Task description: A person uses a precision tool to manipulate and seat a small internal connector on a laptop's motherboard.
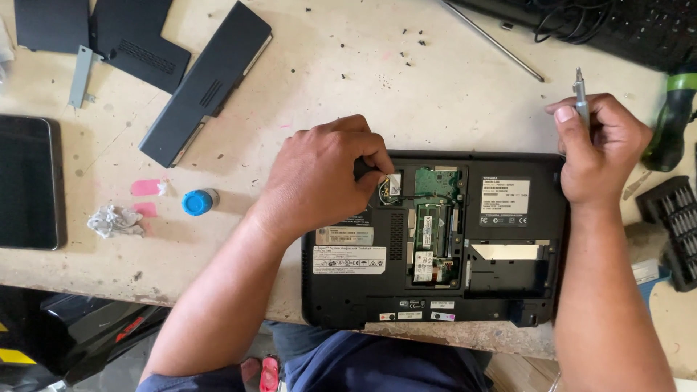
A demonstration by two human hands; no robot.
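Worktop (348,80): pale, scuffed, dotted with small dark screws and specks; carried every item listed below.

Laptop (435,239): black, lying upside down at the near edge of the worktop, in front of the person. Base covers removed; green circuit boards and a memory module showed in the open central bay. White labels sat on the underside, and an empty drive bay lay to the right.

Battery pack (207,83): long, black, lying diagonally at upper left, well apart from the laptop.

Cover panels (138,40): two flat black plates at the top left corner, just beside the battery pack.

Tablet (27,181): dark screen, at the left edge.

Left hand (323,178): rested on the laptop's upper left portion, fingers curled shut around a small dark object at the edge of the open bay; what it was could not be told.

Right hand (602,149): at the laptop's upper right corner, fingers closed around a slim silver screwdriver (580,98), held upright with its tip pointing away from the person.

Bit set (674,221): black case of driver bits, at the right edge.

Green-handled tool (671,120): just beside the right hand.

Metal rod (494,40): thin, lying diagonally at top.

Blue bottle cap (196,202): near crumpled tissue (112,220).
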